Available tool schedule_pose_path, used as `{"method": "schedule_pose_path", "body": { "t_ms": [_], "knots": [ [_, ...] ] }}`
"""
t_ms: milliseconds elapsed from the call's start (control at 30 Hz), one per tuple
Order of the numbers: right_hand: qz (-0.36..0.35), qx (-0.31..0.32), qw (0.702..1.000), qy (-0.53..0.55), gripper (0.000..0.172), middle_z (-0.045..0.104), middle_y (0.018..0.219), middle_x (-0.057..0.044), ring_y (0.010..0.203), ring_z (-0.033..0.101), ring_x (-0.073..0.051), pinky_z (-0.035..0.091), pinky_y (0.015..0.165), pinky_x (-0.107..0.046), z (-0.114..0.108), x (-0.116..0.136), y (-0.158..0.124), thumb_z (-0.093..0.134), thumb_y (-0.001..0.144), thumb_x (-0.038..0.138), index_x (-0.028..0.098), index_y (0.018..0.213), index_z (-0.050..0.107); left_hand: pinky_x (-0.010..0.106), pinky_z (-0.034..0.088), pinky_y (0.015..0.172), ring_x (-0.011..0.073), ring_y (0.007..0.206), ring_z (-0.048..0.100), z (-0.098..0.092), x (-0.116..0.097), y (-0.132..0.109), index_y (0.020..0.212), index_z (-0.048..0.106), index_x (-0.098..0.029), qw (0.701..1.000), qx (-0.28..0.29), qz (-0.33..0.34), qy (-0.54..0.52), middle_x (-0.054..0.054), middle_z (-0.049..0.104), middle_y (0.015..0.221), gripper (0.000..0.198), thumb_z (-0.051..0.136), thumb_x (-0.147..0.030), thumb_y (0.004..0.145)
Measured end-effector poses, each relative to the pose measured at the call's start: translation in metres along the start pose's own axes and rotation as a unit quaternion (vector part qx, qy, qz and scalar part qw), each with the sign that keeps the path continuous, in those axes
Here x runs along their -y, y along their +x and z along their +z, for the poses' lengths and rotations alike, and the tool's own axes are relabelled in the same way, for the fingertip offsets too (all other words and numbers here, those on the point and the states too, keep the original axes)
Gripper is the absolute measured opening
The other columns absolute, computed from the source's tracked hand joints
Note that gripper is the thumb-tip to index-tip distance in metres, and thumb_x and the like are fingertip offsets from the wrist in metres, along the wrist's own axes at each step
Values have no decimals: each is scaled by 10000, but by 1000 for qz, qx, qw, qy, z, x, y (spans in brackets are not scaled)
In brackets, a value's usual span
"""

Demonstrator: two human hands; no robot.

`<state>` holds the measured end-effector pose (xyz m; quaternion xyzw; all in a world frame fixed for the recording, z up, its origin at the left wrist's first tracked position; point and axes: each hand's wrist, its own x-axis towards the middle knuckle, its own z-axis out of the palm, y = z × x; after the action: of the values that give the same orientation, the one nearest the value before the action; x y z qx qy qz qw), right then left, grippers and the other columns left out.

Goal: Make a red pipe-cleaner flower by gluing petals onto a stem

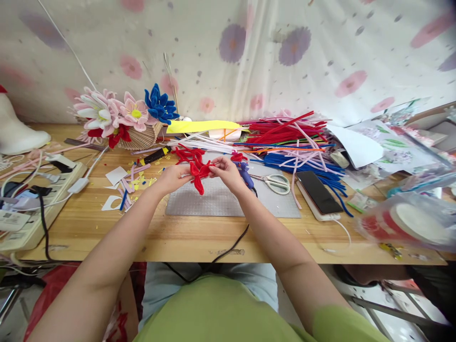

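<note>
A red pipe-cleaner flower (200, 174) is held up over the grey cutting mat (213, 204). My left hand (175, 177) is closed on its left side. From the right, my right hand (225, 172) pinches one of its petals between thumb and fingers. More red pipe-cleaner pieces (185, 154) lie just behind the hands, and a small red piece (238, 156) is beyond my right hand. A purple glue gun (245, 175) rests beside my right wrist, partly hidden by it. Scissors with pale handles (277, 184) lie farther right on the mat.
Pipe-cleaner bundles (285, 133) in red, pink and blue spread behind the mat. A phone (318, 192) and a bagged cup (409, 221) are at right. Finished flowers (131, 114) stand back left, above paper scraps (116, 175). A power strip (46, 204) sits left; a black cable (231, 248) crosses the front edge.
</note>
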<state>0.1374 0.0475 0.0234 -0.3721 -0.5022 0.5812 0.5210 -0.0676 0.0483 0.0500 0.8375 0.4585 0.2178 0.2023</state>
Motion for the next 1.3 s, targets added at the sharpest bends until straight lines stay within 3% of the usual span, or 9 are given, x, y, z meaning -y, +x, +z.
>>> {"method": "schedule_pose_path", "body": {
  "t_ms": [133, 300, 433, 567, 767, 1300],
  "knots": [
    [16, 7, 1000, 15, 385, 632, 662, 28, 559, 601, -92, 529, 597, -254, 2, 1, -2, 776, 584, 413, 188, 785, 537, 292, 467, 788, 216, 917, 661, 0, -8, -4, 972, 734, -222, 999, -35, 11, 16, 38, 733, 995, 301, 548, -347, 769],
    [43, -39, 998, -16, 307, 582, 572, 36, 500, 555, -79, 492, 527, -221, 2, 4, -3, 677, 711, 452, 186, 696, 524, 259, 451, 716, 202, 861, 663, -1, -11, -2, 882, 754, -236, 997, -16, 31, 65, 36, 745, 923, 278, 502, -300, 784],
    [71, -101, 992, -39, 268, 542, 518, 40, 415, 475, -57, 397, 429, -186, -2, 2, -1, 617, 769, 380, 181, 638, 494, 237, 425, 648, 186, 821, 661, -4, -8, -1, 853, 753, -236, 996, -12, 35, 78, 37, 745, 899, 294, 471, -298, 803],
    [58, -83, 992, -81, 306, 488, 470, 43, 369, 386, -44, 300, 378, -185, -7, -4, -4, 547, 799, 403, 179, 595, 499, 231, 408, 623, 170, 788, 654, -6, -6, 0, 872, 749, -226, 996, -13, 46, 75, 36, 742, 912, 311, 451, -299, 820],
    [42, -9, 999, -16, 338, 631, 697, 0, 520, 517, -69, 436, 487, -204, -8, -5, -12, 628, 677, 505, 186, 759, 554, 228, 404, 620, 171, 770, 650, -8, -9, 0, 913, 748, -225, 995, -6, 44, 85, 39, 740, 873, 315, 453, -288, 823],
    [38, -21, 999, -28, 288, 619, 678, 8, 538, 516, -70, 438, 490, -201, -9, -7, -12, 645, 661, 441, 184, 754, 553, 229, 425, 646, 177, 802, 654, -9, -8, 0, 935, 747, -246, 995, -6, 34, 97, 30, 741, 857, 316, 459, -278, 808]
  ]
}}
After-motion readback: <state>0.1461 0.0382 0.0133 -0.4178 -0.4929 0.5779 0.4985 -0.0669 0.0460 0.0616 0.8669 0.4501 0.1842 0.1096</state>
